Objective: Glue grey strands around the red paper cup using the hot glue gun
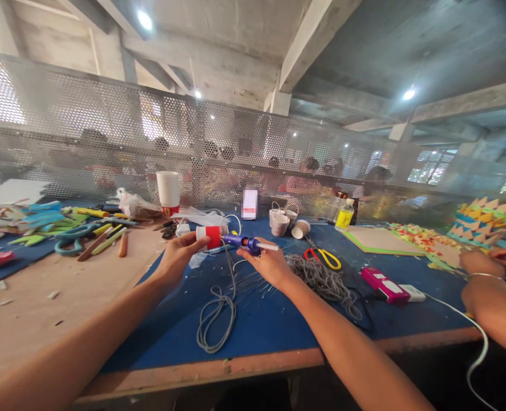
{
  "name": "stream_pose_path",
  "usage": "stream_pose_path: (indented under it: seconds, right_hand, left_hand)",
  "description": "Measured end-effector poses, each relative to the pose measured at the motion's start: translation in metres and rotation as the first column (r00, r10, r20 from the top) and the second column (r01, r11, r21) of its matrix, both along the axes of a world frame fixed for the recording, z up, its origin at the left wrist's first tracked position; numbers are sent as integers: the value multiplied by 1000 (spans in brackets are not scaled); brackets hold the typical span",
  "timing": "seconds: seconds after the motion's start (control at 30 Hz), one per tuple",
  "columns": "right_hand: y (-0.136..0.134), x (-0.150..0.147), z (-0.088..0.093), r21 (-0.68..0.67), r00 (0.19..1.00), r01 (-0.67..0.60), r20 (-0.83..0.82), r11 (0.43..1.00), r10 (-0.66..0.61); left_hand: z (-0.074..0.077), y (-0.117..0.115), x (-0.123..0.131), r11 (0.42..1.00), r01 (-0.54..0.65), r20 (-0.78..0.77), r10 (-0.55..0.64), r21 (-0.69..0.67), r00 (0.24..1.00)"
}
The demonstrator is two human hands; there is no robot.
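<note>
My left hand (179,254) grips a red and white paper cup (214,236), which lies tilted on its side in the air above the table. In my right hand (270,261) is a blue glue gun (245,244) with a white glue stick poking out of its back end. The gun's nozzle points left, at the cup's end; whether it touches cannot be made out. Grey cord (217,319) runs down from beside the cup and lies in loops on the blue tabletop. A tangled heap of the same cord (327,279) is right of my right hand.
Small cord-covered cups (280,224), yellow-and-red scissors (328,258) and a yellow-labelled bottle (344,216) stand or lie beyond. A stack of paper cups (168,191) and a phone (249,204) are at the back. A magenta box (385,284) lies right, near another person's hands (481,265).
</note>
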State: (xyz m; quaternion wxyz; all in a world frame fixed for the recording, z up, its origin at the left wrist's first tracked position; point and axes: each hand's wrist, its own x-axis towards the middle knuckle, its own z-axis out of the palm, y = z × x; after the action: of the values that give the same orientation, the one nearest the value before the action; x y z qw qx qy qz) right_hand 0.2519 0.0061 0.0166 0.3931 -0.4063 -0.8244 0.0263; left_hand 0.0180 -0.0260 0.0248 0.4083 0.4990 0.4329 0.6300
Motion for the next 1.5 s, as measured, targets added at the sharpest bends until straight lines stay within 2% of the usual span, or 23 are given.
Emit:
stream_pose_path:
  seconds: [0.23,0.67,0.93,1.27,1.5]
  right_hand:
    - [-2,0,2,4,998,33,46,999,-34]
    - [-1,0,1,9,997,35,64,999,-35]
    - [-2,1,2,3,996,39,75,999,-39]
    - [-1,1,1,5,995,30,92,1000,-30]
    - [-3,1,2,14,990,68,126,998,-69]
  left_hand:
    - [4,-3,2,1000,3,-5,-4,-8,1000]
    - [5,-2,2,1000,-20,-16,20,-1,1000]
    - [-1,2,-2,1000,-16,-9,16,20,1000]
    - [6,-4,2,999,-44,-33,44,12,998]
    - [4,-2,1,999,-48,-26,48,16,999]
